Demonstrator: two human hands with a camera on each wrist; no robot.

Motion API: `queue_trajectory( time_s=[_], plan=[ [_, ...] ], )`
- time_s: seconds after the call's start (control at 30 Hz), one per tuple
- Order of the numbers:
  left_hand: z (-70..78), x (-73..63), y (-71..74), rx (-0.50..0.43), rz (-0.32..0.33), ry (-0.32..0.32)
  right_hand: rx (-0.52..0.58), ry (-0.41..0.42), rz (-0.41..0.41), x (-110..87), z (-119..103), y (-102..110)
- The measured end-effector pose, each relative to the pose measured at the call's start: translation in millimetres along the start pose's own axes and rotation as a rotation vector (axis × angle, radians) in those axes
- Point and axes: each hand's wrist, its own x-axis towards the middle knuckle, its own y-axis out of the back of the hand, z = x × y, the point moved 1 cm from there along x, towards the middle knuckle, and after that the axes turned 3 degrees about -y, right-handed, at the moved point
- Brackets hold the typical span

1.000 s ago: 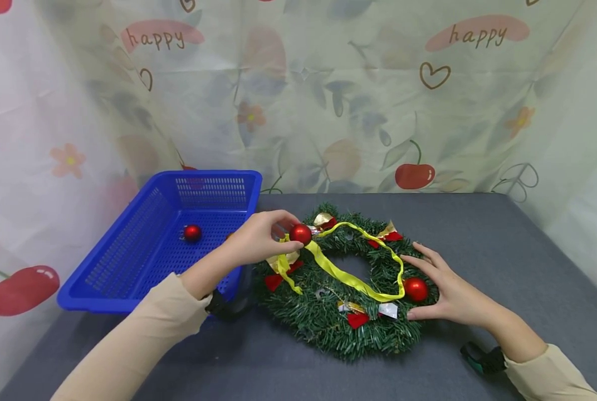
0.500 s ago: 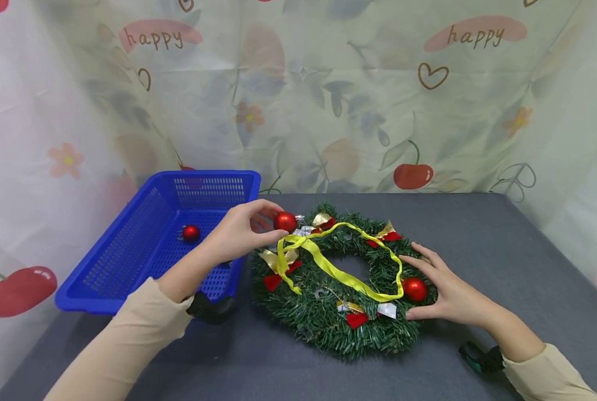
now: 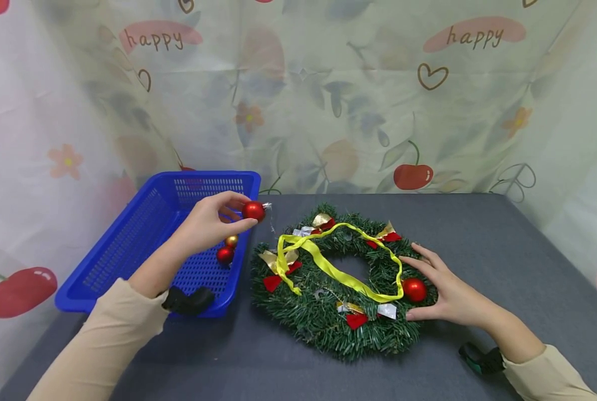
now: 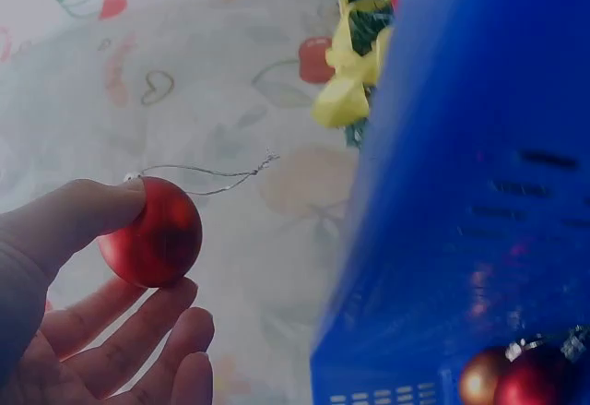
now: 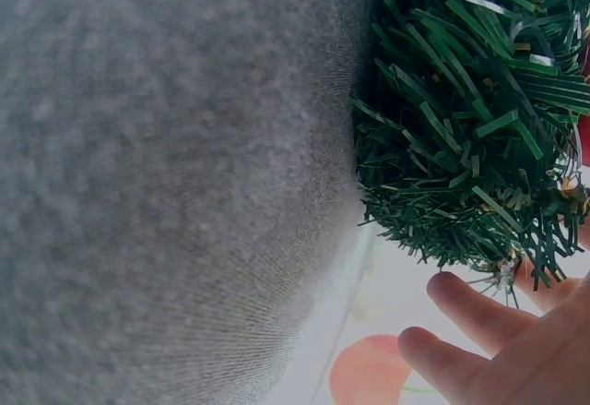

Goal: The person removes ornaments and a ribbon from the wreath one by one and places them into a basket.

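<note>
My left hand [image 3: 205, 223] pinches a shiny red bauble [image 3: 254, 211] between thumb and fingers, above the right rim of the blue basket [image 3: 113, 304]. A thin silver loop trails from the bauble's cap, clearer in the left wrist view. On the table lies a green wreath [image 3: 348, 340] with gold and red bows and a loose yellow ribbon [image 3: 333, 271] across it. My right hand [image 3: 446, 289] rests at the wreath's right edge, fingers spread around another red bauble [image 3: 415, 289]. The right wrist view shows straight fingertips [image 5: 452, 299] by the green needles.
Inside the basket, against its right wall, sit a red bauble [image 3: 225, 255] and a gold bauble [image 3: 231, 241]. A grey cloth [image 3: 489, 245] covers the table. Behind hangs a printed curtain [image 3: 303, 111].
My left hand has carried the red bauble leftward and up, from over the wreath's left side to the basket's right rim. My right hand and the wreath stay put.
</note>
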Motion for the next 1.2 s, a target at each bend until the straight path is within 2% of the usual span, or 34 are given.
queue_trajectory(
  time_s=[0.4,0.77,1.0,1.2],
  plan=[
    [-24.9,-0.1,17.1,0.065,0.0,0.053,-0.009,-0.015,-0.001,-1.9,0,-2],
    [-46.5,5.1,31.3,0.113,-0.039,0.122,-0.013,-0.113,-0.001,-5.4,-4,0],
    [-58.9,8.7,33.5,0.142,-0.078,0.18,-0.036,-0.139,0.003,-6.1,-9,-1],
    [-69.6,12.7,30.9,0.175,-0.112,0.202,-0.029,-0.144,0.012,-6.2,-11,-5]
  ],
)
